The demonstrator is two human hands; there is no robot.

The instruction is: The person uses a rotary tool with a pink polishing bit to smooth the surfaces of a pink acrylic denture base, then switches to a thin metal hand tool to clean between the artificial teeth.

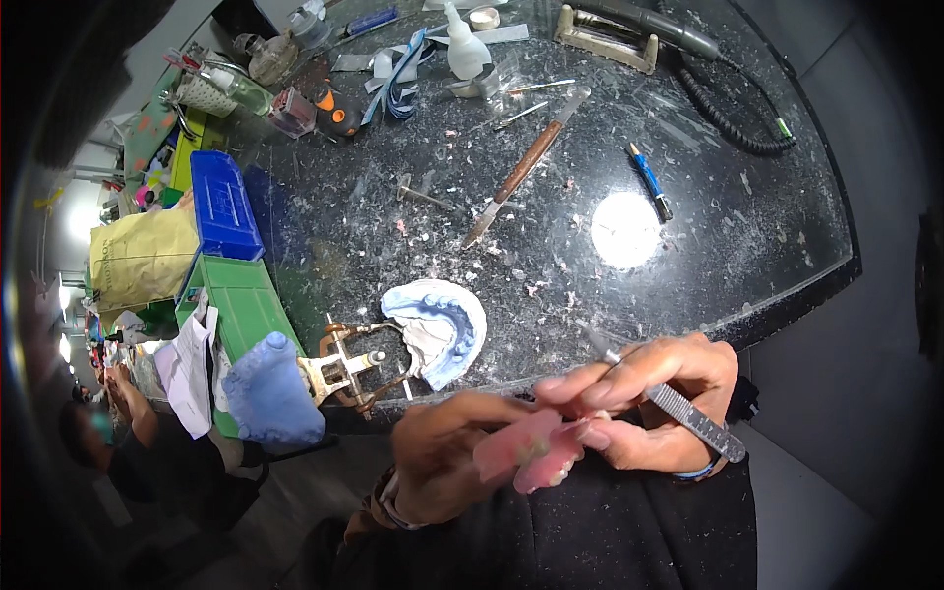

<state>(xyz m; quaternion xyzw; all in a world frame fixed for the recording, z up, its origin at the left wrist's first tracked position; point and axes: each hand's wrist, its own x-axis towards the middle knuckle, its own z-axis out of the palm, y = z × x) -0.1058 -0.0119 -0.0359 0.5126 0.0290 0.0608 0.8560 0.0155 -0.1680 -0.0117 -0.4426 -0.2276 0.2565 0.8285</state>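
Observation:
My left hand (438, 452) grips a pink denture (511, 447) with pale teeth along its lower edge, held over my lap just off the table's front edge. My right hand (678, 379) has a slim metal scalpel-like tool (693, 418) tucked between its fingers, its knurled handle slanting down to the right and its narrow tip up to the left. The thumb and fingertips of that hand touch the right end of the denture. Left of my hands stands a metal articulator (344, 369), with a blue-and-white dental cast (462, 320) and a blue cast (275, 393) attached.
A wooden-handled wax knife (531, 162) and a blue pen (649, 179) lie on the dark, debris-strewn table (551, 265). A white dropper bottle (465, 47) and a corded handpiece (654, 25) are at the back. Blue (224, 202) and green (236, 295) bins line the left; another person (133, 423) sits beyond.

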